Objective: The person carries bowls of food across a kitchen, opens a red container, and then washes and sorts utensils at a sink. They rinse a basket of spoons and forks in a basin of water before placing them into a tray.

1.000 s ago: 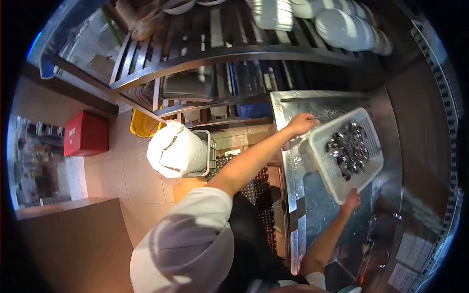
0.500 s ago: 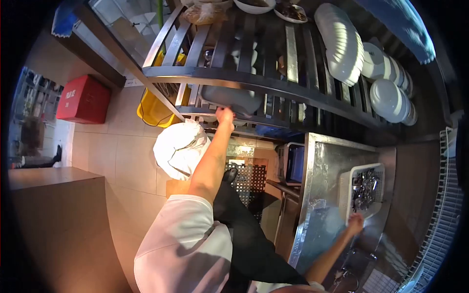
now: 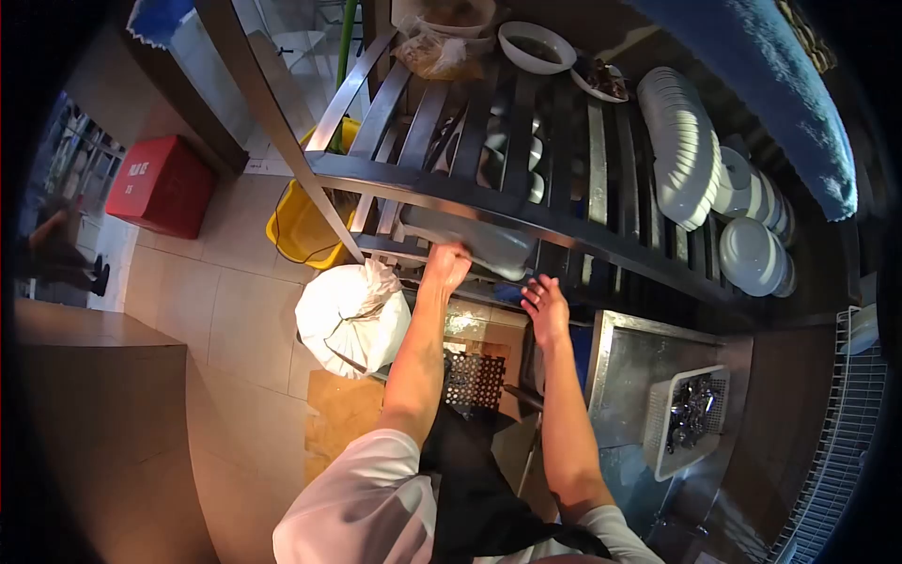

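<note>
A grey plastic tub [image 3: 489, 246] rests on the lower slatted shelf of the metal rack, partly hidden under the upper shelf. My left hand [image 3: 449, 266] is closed on its near edge, toward the left. Just off the tub's right end, my right hand [image 3: 547, 305] is raised with fingers apart and holds nothing. Below the left hand, a tied white bag [image 3: 349, 318] sits on the floor. To the right, a white plastic basket [image 3: 661, 423] with metal cutlery [image 3: 693, 414] stands in the metal sink [image 3: 625, 371].
The upper rack shelf [image 3: 413, 188] carries bowls [image 3: 536, 47], a row of stacked white dishes [image 3: 681, 150] and a blue towel overhead [image 3: 761, 85]. A yellow bucket [image 3: 305, 230] and a red box [image 3: 162, 186] stand on the floor. Another person's leg shows at far left.
My right hand has left the basket in the sink and come up beside the tub. My left hand stays at the tub's edge. The view has shifted slightly.
</note>
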`<state>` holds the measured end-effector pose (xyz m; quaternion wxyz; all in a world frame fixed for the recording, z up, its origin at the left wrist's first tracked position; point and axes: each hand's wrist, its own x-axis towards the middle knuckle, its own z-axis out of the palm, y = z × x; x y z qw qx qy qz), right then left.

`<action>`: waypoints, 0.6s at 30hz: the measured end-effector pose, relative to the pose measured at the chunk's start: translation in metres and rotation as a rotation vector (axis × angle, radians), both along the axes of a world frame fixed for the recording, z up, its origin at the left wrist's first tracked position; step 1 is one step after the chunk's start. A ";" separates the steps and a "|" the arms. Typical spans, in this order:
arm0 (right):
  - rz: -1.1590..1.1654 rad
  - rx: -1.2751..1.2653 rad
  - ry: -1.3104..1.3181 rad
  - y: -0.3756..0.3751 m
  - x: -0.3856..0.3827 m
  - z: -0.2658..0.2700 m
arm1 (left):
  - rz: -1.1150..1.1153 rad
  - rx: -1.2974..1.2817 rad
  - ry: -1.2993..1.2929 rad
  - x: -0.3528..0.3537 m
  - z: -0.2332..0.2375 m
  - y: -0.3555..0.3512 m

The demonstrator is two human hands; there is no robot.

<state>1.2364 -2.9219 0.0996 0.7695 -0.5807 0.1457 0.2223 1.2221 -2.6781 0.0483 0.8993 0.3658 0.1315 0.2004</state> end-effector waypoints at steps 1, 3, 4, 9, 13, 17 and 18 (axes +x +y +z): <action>0.010 0.143 0.064 -0.001 0.006 0.000 | 0.005 0.002 0.011 -0.014 -0.026 0.002; 0.025 0.234 0.180 0.005 0.013 0.005 | -0.319 -0.346 -0.004 -0.040 -0.088 -0.005; -0.023 0.274 0.232 0.012 0.015 0.007 | -0.416 -0.428 0.011 -0.055 -0.106 -0.016; -0.176 0.138 0.110 -0.038 -0.017 -0.026 | -0.519 -0.475 0.039 -0.092 -0.023 -0.052; -0.381 -0.094 0.055 -0.091 -0.033 -0.003 | -0.267 -0.820 -0.041 -0.080 -0.009 -0.008; -0.456 -0.171 0.082 -0.128 -0.033 0.020 | 0.214 -0.704 0.231 0.056 -0.098 0.010; -0.475 -0.182 0.071 -0.133 -0.038 0.025 | 0.445 -0.566 0.263 0.084 -0.094 0.005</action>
